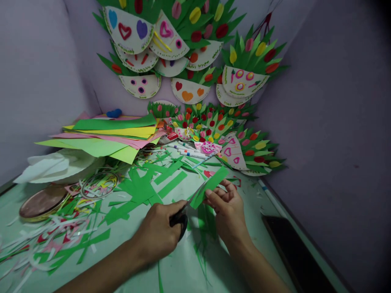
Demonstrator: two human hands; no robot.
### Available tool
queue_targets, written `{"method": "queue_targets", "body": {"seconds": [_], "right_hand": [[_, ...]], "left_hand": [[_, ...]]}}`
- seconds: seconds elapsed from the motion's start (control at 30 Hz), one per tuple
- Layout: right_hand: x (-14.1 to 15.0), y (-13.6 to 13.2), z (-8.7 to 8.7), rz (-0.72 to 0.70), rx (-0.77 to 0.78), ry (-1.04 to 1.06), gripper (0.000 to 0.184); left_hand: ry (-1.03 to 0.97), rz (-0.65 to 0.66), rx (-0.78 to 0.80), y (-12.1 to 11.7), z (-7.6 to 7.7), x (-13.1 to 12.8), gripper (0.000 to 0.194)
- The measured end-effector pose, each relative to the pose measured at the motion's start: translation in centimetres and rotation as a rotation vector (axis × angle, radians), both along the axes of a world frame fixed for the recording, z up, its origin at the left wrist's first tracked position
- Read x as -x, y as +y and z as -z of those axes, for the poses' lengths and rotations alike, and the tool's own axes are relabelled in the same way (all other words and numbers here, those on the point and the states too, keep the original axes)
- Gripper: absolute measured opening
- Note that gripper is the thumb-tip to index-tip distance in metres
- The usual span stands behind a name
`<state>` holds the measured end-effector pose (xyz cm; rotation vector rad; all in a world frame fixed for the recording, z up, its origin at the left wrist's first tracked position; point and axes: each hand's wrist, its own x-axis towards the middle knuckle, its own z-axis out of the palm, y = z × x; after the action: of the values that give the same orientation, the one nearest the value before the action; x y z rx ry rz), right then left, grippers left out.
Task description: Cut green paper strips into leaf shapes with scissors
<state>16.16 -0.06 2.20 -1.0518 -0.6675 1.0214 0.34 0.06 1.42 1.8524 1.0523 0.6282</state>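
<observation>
My left hand (160,232) is closed around the black handles of a pair of scissors (180,223). Their blades point up and to the right, along a strip of green paper (215,185). That strip is pinched between the thumb and fingers of my right hand (227,207), held tilted above the table. The blades meet the strip near its left edge; how far they are apart I cannot tell. Below the hands lie thin green offcuts (201,252). More cut green paper pieces (139,187) are spread on the table just left of the scissors.
Stacked coloured paper (116,132) lies at the back left, near a round tape roll (44,201) and paper scraps (61,236). Several markers (191,151) and paper-plate flower crafts (233,150) sit at the back. A dark phone (293,248) is at the right edge. More crafts (140,85) hang on the wall.
</observation>
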Motion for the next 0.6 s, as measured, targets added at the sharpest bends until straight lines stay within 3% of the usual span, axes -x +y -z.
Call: {"method": "queue_targets", "body": {"seconds": [0.2,0.6], "right_hand": [[-0.29,0.08,-0.11,-0.031,0.012,-0.031,0.045],[-0.14,-0.01,-0.08,-0.067,0.003,-0.086,0.043]], "left_hand": [[-0.002,0.053,0.033,0.34,0.35,0.23,0.018],[-0.04,-0.017,0.019,0.21,-0.19,0.04,0.021]]}}
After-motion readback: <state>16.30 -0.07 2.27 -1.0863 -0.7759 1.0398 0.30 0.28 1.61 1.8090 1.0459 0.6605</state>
